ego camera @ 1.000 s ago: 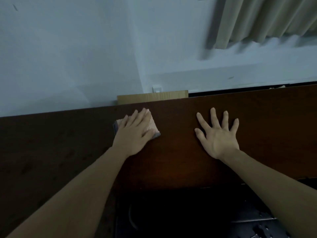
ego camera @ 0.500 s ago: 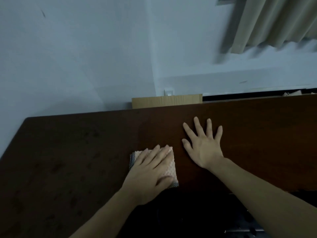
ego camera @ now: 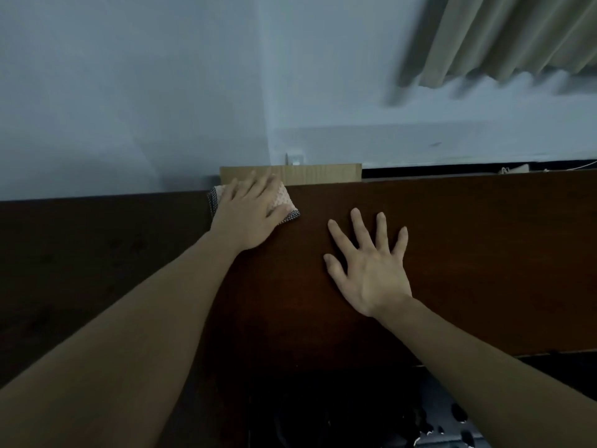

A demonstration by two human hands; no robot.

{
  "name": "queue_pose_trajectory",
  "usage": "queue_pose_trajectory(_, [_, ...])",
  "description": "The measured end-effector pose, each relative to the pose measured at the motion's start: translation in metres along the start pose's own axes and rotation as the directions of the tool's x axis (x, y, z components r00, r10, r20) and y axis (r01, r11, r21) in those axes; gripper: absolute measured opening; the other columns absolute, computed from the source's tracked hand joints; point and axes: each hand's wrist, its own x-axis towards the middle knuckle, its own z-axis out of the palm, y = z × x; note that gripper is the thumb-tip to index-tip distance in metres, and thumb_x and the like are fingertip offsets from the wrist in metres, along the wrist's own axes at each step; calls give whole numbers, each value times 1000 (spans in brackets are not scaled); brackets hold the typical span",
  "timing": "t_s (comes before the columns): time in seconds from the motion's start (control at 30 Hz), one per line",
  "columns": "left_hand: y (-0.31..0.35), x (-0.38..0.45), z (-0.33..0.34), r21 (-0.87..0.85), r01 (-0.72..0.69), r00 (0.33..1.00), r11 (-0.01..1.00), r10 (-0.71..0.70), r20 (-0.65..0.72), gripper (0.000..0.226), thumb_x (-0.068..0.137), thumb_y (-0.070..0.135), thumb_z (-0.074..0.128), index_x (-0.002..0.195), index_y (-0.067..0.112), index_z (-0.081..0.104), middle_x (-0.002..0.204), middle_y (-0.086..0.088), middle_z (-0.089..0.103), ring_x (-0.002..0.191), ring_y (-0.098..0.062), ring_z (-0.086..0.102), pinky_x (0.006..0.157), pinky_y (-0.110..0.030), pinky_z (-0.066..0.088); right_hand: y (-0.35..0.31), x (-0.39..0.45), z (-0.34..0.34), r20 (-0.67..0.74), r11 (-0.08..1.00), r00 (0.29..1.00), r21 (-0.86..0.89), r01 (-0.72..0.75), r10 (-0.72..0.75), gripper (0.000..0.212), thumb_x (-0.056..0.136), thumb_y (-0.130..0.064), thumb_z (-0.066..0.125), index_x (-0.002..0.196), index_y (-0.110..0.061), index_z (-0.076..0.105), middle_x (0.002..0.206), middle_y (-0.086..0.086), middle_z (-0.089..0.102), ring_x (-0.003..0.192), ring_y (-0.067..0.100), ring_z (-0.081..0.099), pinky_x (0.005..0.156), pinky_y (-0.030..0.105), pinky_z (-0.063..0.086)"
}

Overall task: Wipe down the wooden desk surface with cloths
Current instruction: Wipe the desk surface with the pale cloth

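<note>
On desk [ego camera: 484, 253], left hand [ego camera: 248, 218] presses cloth [ego camera: 282, 202]; right hand [ego camera: 371, 270] flat.

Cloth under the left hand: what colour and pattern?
Pale pink, dotted cloth with a dark speckled edge; head view.

Pink dotted cloth [ego camera: 280, 196], dark-brown desk [ego camera: 484, 253]

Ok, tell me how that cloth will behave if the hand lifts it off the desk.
The cloth is probably floppy: it lies flat under the left hand and would likely droop. It looks thin and folded, so probably light. Its dotted weave likely grips the desk rather than sliding.
</note>
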Motion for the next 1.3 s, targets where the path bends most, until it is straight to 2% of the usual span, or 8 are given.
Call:
queue_pose_trajectory(0.1, [12,-24,-2,-7,-46,999,999,46,8,72,104,60,16,162,24,-3,169,3,-10,156,-19,-8,125,-46,-3,-1,0,-1,-6,1000,1000,-6,2,-2,73,91,-69,-4,159,-43,-6,170,3,-13,152,43,-16,117,71,-7])
queue_pose_trajectory(0.2, [19,-79,1,-10,-197,979,980,197,59,70,103,62,13,161,28,-8,167,9,-19,154,-14,-17,126,-44,-6,-1,-1,-2,16,1000,1000,-18,-8,9,75,88,-70,-8,158,-43,-10,169,3,-16,152,42,-18,118,70,-6])
queue_pose_trajectory(0.37, [-17,-130,9,14,-366,925,931,362,111,71,104,66,16,161,32,-8,166,15,-20,152,-7,-21,124,-37,-10,-3,-1,-4,23,999,999,-35,-24,25,74,89,-70,-9,158,-44,-13,169,2,-17,152,42,-18,119,69,-5])
queue_pose_trajectory(0.5, [-36,-81,0,37,-236,970,971,233,74,74,98,69,6,160,32,-10,166,12,-19,154,-12,-15,126,-42,-5,-2,0,-3,26,999,999,-36,-26,27,75,88,-71,-9,158,-44,-12,169,2,-18,152,41,-19,119,69,-7])
queue_pose_trajectory(0.7, [-34,-14,-1,-1,50,999,999,-50,-15,71,104,61,17,163,24,1,170,3,-4,156,-18,-5,124,-45,-5,-2,1,-1,9,1000,1000,-17,-19,20,80,84,-72,-11,159,-44,-7,169,1,-14,153,40,-19,118,68,-9])
queue_pose_trajectory(0.97, [20,-135,4,-53,-92,992,994,96,82,70,104,60,15,161,28,-9,167,10,-18,153,-12,-19,126,-44,-7,-1,-2,-3,12,1000,1000,-4,-14,14,70,95,-68,3,160,-43,-6,170,3,-13,152,43,-18,118,70,-6])
queue_pose_trajectory(1.07, [37,-190,17,-41,-152,985,988,155,71,69,105,61,15,163,27,-2,169,11,-13,154,-11,-18,125,-42,-4,-1,-4,-6,19,1000,1000,-1,-2,2,69,97,-66,5,160,-41,-4,170,5,-12,152,44,-17,117,71,-4])
queue_pose_trajectory(1.3, [41,-194,21,-13,-61,994,998,62,85,66,106,58,17,161,33,-10,166,15,-21,152,-9,-23,125,-40,-8,0,-3,-7,25,1000,999,4,22,-22,68,99,-65,5,161,-39,-6,169,7,-14,151,47,-18,116,73,-4])
